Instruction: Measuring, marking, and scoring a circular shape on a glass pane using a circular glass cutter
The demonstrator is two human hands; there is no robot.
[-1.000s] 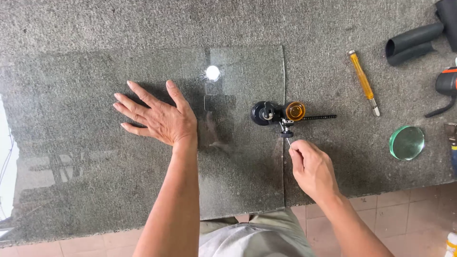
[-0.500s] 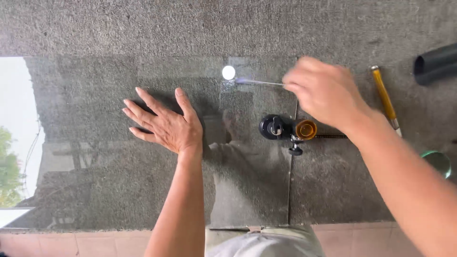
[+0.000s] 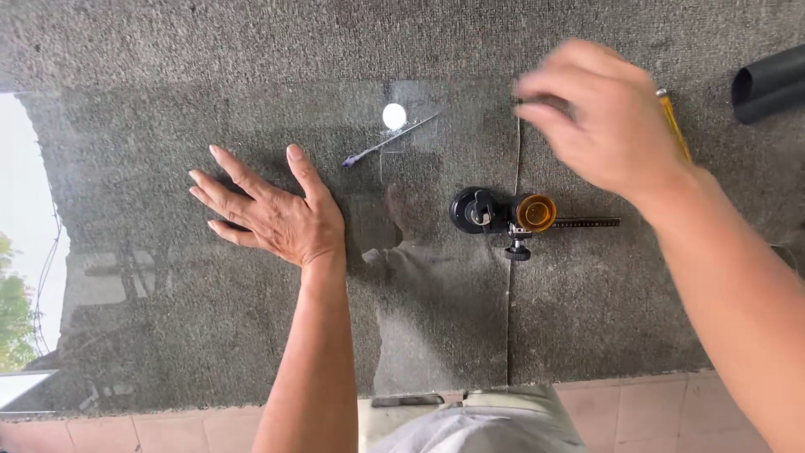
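A sheet of glass (image 3: 251, 335) lies flat on a grey carpeted bench (image 3: 210, 42), mirroring sky and a tree at its 9 o'clock side. The left hand (image 3: 272, 214) rests palm down on the glass with its fingers spread wide, holding nothing, only pressing on the pane. At 3 o'clock from it, well apart, sits a glass cutter (image 3: 516, 214) with a black suction cup, an amber oil pot and a thin ruled bar that runs on toward 3 o'clock; it stands right at the glass's edge line (image 3: 510, 310), which runs from 12 to 6 o'clock.

The right hand (image 3: 608, 126) hangs at 1 o'clock from the cutter, above it and not touching it. It is blurred; its fingers curl loosely, and whether they pinch anything cannot be told. Just behind it pokes out a yellow-handled tool (image 3: 675, 126). A thin pen-like reflection (image 3: 390, 138) and a bright round spot (image 3: 394, 115) show at 1 o'clock from the left hand. A black tube (image 3: 767, 84) lies at the far 2 o'clock corner.
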